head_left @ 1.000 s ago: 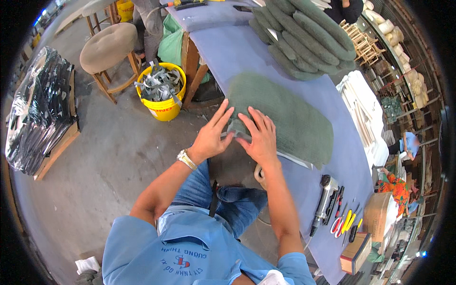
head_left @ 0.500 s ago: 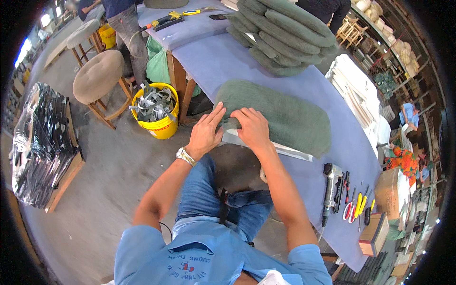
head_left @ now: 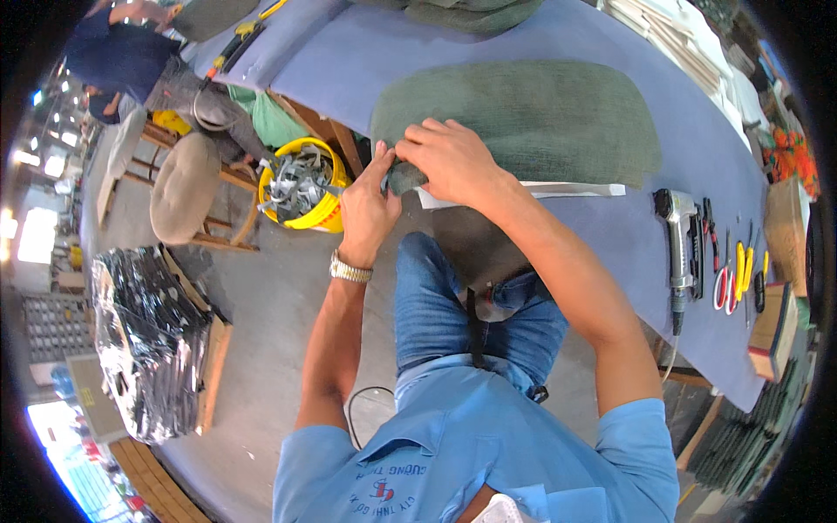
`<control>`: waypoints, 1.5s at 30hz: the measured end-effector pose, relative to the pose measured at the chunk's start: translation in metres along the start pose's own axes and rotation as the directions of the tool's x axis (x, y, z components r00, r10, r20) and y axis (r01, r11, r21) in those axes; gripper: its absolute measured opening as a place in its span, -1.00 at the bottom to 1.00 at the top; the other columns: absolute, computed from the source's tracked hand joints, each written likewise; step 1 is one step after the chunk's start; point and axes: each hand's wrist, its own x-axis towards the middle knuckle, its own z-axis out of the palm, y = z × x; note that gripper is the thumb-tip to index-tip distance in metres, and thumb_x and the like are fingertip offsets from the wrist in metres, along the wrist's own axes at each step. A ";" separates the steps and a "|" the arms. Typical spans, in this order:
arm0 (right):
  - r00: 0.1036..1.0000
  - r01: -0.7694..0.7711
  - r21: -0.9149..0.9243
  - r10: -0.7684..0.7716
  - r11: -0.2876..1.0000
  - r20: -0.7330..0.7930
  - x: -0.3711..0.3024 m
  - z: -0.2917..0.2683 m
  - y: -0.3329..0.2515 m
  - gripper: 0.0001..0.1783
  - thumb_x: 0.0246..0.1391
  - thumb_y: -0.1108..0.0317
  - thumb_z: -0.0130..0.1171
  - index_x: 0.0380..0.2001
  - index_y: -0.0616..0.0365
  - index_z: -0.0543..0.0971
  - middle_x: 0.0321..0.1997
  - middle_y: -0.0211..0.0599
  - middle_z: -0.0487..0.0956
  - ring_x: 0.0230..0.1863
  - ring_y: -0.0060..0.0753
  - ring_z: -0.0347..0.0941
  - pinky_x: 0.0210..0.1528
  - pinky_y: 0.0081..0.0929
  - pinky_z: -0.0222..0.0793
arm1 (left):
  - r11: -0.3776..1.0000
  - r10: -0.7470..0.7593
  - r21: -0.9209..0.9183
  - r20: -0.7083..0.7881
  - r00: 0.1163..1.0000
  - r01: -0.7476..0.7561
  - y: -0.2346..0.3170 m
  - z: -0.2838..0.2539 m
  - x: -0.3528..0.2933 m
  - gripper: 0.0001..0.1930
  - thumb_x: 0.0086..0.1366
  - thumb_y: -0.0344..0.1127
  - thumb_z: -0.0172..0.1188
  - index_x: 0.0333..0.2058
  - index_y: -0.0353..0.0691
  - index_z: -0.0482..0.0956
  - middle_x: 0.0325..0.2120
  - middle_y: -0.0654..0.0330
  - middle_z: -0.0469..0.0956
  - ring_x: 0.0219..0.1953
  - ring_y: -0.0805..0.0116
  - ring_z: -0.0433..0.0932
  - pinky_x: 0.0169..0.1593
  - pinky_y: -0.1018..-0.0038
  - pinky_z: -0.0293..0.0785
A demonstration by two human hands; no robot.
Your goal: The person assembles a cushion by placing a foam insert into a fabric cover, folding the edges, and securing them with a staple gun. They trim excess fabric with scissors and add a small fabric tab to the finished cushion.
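Note:
A dark green fabric-covered cushion panel [head_left: 523,113] lies on the blue-covered table, and a white edge [head_left: 575,189] shows along its near side. Both my hands work at its near left corner. My right hand [head_left: 449,164] is curled over the fabric there, fingers bent and gripping it. Close against it, my left hand [head_left: 370,205], with a metal watch [head_left: 350,268] on its wrist, holds the fabric's hanging edge between thumb and fingers. The fingertips of both hands nearly meet, and part of the fold is hidden beneath them.
To the right lie a pneumatic stapler [head_left: 677,248], red-handled scissors [head_left: 724,289], yellow-handled pliers [head_left: 744,266] and a small box [head_left: 772,331]. A yellow bucket of scraps [head_left: 324,212] stands left of the table, near a round stool [head_left: 185,187]. Another person [head_left: 122,48] is at the far left.
My view has shifted, so the table sits higher and further right. The left hand, earlier stretched flat on the fabric, has drawn in around its edge. The right hand stays at the corner.

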 end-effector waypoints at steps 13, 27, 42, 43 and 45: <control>0.999 0.039 0.034 -0.039 0.999 0.003 0.005 0.019 0.011 -0.71 0.06 0.34 0.24 -0.10 0.00 0.64 -0.19 -0.39 0.69 0.01 -0.23 0.59 0.02 -0.21 0.49 | 0.989 0.011 0.143 0.101 0.995 -0.025 0.003 -0.005 0.007 -0.30 -0.08 -0.60 0.28 0.17 -0.42 0.47 0.17 -0.21 0.51 0.00 -0.17 0.64 -0.06 0.19 0.66; 0.999 -0.033 0.005 0.033 0.999 0.041 0.078 -0.074 0.053 -0.69 0.06 0.20 0.27 -0.08 -0.14 0.60 -0.25 -0.13 0.72 -0.17 0.06 0.69 -0.20 0.03 0.58 | 0.899 0.324 0.269 0.119 0.939 -0.345 0.037 -0.067 0.134 -0.67 0.17 -0.30 0.31 -0.10 -0.30 0.70 -0.49 -0.22 0.62 -0.42 -0.24 0.63 -0.27 0.01 0.55; 0.975 -0.105 0.136 0.075 0.985 0.209 0.126 -0.050 0.068 -0.63 -0.02 0.33 0.42 -0.08 -0.09 0.65 -0.18 -0.25 0.73 -0.05 -0.03 0.65 -0.07 0.00 0.50 | 0.998 -0.025 0.056 0.402 0.915 0.003 -0.005 -0.075 0.166 -0.75 0.36 -0.33 0.31 -0.35 -0.48 0.60 -0.68 0.23 0.47 -0.56 0.65 0.44 -0.52 0.51 0.44; 0.972 -0.099 0.142 0.065 0.985 0.228 0.125 -0.050 0.069 -0.64 -0.02 0.34 0.41 -0.09 -0.08 0.65 -0.19 -0.25 0.73 -0.06 -0.04 0.66 -0.08 -0.02 0.50 | 0.996 -0.087 0.055 0.443 0.892 0.070 -0.006 -0.075 0.166 -0.77 0.37 -0.34 0.30 -0.31 -0.48 0.62 -0.62 0.29 0.50 -0.51 0.68 0.45 -0.50 0.58 0.47; 0.966 -0.088 0.146 0.048 0.985 0.254 0.126 -0.050 0.069 -0.67 -0.02 0.34 0.41 -0.12 -0.08 0.67 -0.19 -0.24 0.73 -0.08 -0.04 0.66 -0.09 -0.05 0.51 | 0.999 -0.031 0.022 0.447 0.894 0.023 -0.009 -0.074 0.167 -0.77 0.33 -0.33 0.33 -0.30 -0.46 0.64 -0.64 0.22 0.52 -0.56 0.63 0.43 -0.50 0.53 0.46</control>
